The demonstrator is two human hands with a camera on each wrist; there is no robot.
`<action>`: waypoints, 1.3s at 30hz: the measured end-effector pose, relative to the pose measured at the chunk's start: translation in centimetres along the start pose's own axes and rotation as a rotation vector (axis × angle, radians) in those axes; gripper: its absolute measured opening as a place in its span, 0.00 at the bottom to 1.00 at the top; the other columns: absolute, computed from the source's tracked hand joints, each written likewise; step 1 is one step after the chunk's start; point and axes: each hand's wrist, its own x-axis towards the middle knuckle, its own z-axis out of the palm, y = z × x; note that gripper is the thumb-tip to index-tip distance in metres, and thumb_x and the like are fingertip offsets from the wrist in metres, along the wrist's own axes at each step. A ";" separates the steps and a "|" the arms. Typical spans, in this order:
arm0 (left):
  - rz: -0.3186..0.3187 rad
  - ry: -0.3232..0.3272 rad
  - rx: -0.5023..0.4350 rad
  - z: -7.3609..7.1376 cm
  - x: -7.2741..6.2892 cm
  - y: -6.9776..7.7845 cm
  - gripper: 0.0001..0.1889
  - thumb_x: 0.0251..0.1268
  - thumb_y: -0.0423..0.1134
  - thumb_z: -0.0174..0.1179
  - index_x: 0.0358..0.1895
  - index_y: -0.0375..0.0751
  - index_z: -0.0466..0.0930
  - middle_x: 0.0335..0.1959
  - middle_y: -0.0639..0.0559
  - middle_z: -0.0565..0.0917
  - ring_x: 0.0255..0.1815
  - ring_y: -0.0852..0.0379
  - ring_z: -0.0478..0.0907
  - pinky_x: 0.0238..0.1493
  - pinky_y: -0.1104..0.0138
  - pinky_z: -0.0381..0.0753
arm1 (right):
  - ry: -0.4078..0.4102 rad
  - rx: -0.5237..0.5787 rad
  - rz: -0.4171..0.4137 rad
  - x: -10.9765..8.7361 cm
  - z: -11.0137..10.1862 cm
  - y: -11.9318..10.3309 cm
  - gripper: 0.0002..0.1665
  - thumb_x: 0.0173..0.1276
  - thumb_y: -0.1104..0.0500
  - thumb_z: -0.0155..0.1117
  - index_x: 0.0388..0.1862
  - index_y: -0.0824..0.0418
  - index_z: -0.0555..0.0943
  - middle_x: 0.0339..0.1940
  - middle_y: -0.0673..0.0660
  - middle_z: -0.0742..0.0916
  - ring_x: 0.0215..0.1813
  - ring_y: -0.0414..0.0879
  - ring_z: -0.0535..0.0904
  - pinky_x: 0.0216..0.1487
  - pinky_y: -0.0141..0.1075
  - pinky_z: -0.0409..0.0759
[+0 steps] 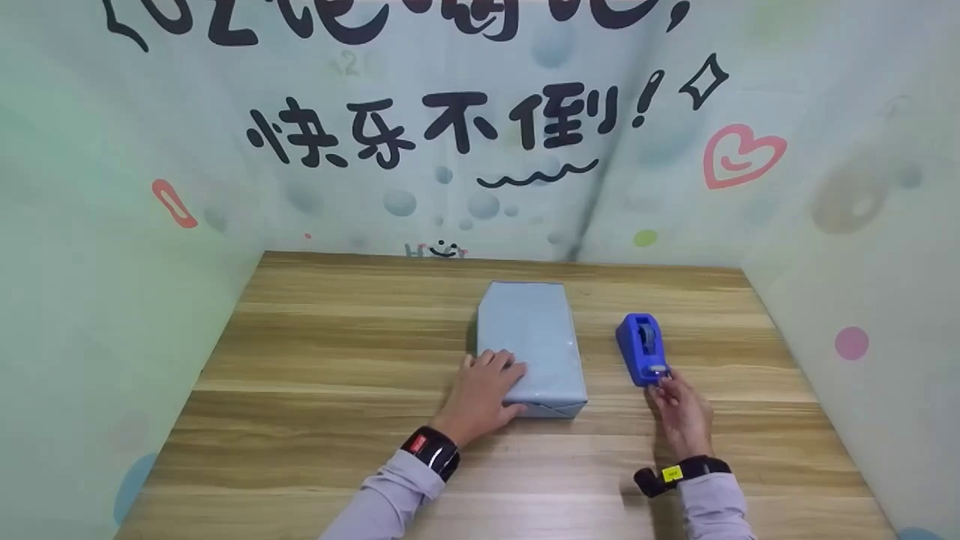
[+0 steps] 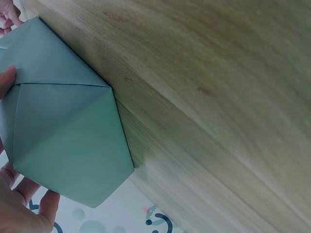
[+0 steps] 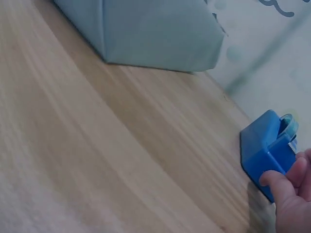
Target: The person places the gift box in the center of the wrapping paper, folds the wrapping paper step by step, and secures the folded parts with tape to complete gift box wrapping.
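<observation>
Your left hand (image 1: 484,386) lay flat, fingers straight, on pale-blue paper-wrapped box (image 1: 534,341) mid wooden table (image 1: 315,360). Right hand (image 1: 679,409) pinched at cutter end of blue plastic tape dispenser (image 1: 642,346) beside box. Step looked like taping; next move likely called for pulling tape free.

Item logged from my left wrist view: wrapped box (image 2: 63,141), pale grey-green paper, folded triangular end flaps facing the camera, lay on the wooden table (image 2: 218,97). My left hand (image 2: 19,208) touched its edges with fingers (image 2: 7,80).
</observation>
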 end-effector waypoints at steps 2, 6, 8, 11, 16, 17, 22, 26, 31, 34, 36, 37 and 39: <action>0.000 0.001 -0.005 0.0 0.0 0.0 0.31 0.54 0.66 0.56 0.59 0.55 0.70 0.56 0.53 0.74 0.56 0.53 0.70 0.49 0.58 0.71 | 0.000 -0.018 -0.022 0.0 -0.1 0.2 0.19 0.66 0.75 0.46 0.29 0.62 0.84 0.25 0.56 0.83 0.26 0.41 0.76 0.45 0.32 0.81; -0.005 -0.006 -0.017 -0.1 -0.1 0.0 0.32 0.54 0.65 0.56 0.60 0.55 0.70 0.57 0.53 0.74 0.57 0.53 0.69 0.50 0.58 0.71 | 0.057 -0.176 -0.109 0.2 -0.2 0.6 0.16 0.64 0.74 0.49 0.30 0.60 0.82 0.24 0.53 0.83 0.27 0.40 0.79 0.48 0.33 0.81; -0.008 -0.010 -0.017 -0.1 -0.1 0.0 0.32 0.54 0.65 0.56 0.60 0.55 0.70 0.58 0.53 0.73 0.57 0.53 0.69 0.50 0.58 0.71 | 0.095 -0.292 -0.160 0.5 -0.2 0.8 0.11 0.63 0.74 0.52 0.34 0.62 0.80 0.25 0.51 0.84 0.29 0.39 0.80 0.48 0.34 0.81; -0.009 -0.013 -0.016 -0.2 -0.1 0.1 0.32 0.54 0.65 0.56 0.60 0.55 0.70 0.58 0.52 0.73 0.57 0.53 0.69 0.51 0.58 0.71 | 0.136 -0.472 -0.229 0.9 -0.1 0.8 0.10 0.61 0.73 0.55 0.41 0.66 0.74 0.25 0.48 0.82 0.28 0.38 0.81 0.44 0.33 0.83; -0.010 -0.018 -0.003 -0.3 -0.1 0.0 0.32 0.53 0.65 0.56 0.60 0.55 0.70 0.57 0.53 0.73 0.56 0.53 0.69 0.50 0.59 0.71 | 0.138 -0.838 -0.336 1.4 -0.4 0.5 0.13 0.61 0.70 0.55 0.46 0.70 0.69 0.22 0.44 0.79 0.24 0.36 0.80 0.28 0.28 0.79; -0.010 -0.020 -0.001 -0.3 -0.1 0.0 0.32 0.53 0.65 0.56 0.60 0.55 0.70 0.57 0.53 0.73 0.56 0.53 0.69 0.50 0.59 0.71 | 0.138 -0.916 -0.364 1.4 -0.5 0.4 0.13 0.62 0.70 0.55 0.45 0.70 0.70 0.22 0.44 0.78 0.24 0.35 0.79 0.26 0.27 0.77; -0.007 -0.027 -0.011 -0.3 0.0 0.0 0.31 0.54 0.65 0.56 0.60 0.55 0.70 0.57 0.53 0.73 0.57 0.53 0.69 0.52 0.57 0.72 | 0.124 -1.170 -0.459 1.6 -0.9 0.1 0.10 0.63 0.67 0.56 0.44 0.68 0.72 0.24 0.50 0.79 0.26 0.38 0.75 0.26 0.27 0.71; -0.005 -0.012 -0.026 -0.4 -0.1 0.0 0.30 0.54 0.64 0.57 0.59 0.55 0.70 0.56 0.53 0.74 0.56 0.53 0.70 0.51 0.56 0.72 | 0.104 -1.234 -0.536 1.5 -1.0 0.0 0.09 0.62 0.69 0.56 0.42 0.68 0.73 0.24 0.55 0.79 0.23 0.36 0.72 0.24 0.27 0.70; -0.012 -0.024 -0.036 -0.3 -0.3 0.0 0.31 0.54 0.64 0.57 0.60 0.55 0.70 0.57 0.53 0.74 0.56 0.53 0.69 0.50 0.58 0.71 | 0.096 -1.315 -0.574 1.3 -1.2 -0.1 0.08 0.63 0.69 0.56 0.42 0.68 0.75 0.27 0.61 0.80 0.23 0.37 0.70 0.24 0.28 0.69; -0.015 -0.038 -0.035 -0.3 -0.3 0.0 0.32 0.54 0.64 0.57 0.60 0.55 0.70 0.57 0.52 0.73 0.57 0.53 0.69 0.51 0.58 0.71 | 0.083 -1.336 -0.565 1.3 -1.3 -0.3 0.09 0.63 0.69 0.56 0.43 0.68 0.76 0.28 0.63 0.82 0.24 0.38 0.71 0.25 0.28 0.70; -0.014 -0.042 -0.035 -0.4 -0.2 0.0 0.32 0.54 0.65 0.56 0.61 0.55 0.69 0.58 0.52 0.73 0.57 0.53 0.69 0.52 0.58 0.70 | 0.077 -1.355 -0.577 1.2 -1.4 -0.5 0.10 0.62 0.69 0.56 0.43 0.68 0.77 0.28 0.64 0.82 0.24 0.38 0.71 0.25 0.29 0.70; -0.013 -0.041 -0.037 -0.4 -0.2 0.0 0.32 0.54 0.65 0.56 0.61 0.55 0.69 0.58 0.52 0.73 0.58 0.52 0.69 0.52 0.58 0.70 | 0.078 -1.367 -0.582 1.3 -1.5 -0.6 0.11 0.62 0.70 0.57 0.44 0.68 0.77 0.28 0.64 0.82 0.24 0.38 0.71 0.25 0.29 0.70; -0.011 -0.040 -0.043 -0.4 -0.3 0.0 0.32 0.54 0.65 0.56 0.61 0.55 0.69 0.58 0.52 0.73 0.58 0.52 0.69 0.52 0.57 0.70 | 0.080 -1.400 -0.593 1.2 -1.6 -0.9 0.13 0.61 0.70 0.58 0.45 0.67 0.78 0.27 0.64 0.83 0.23 0.39 0.71 0.25 0.29 0.70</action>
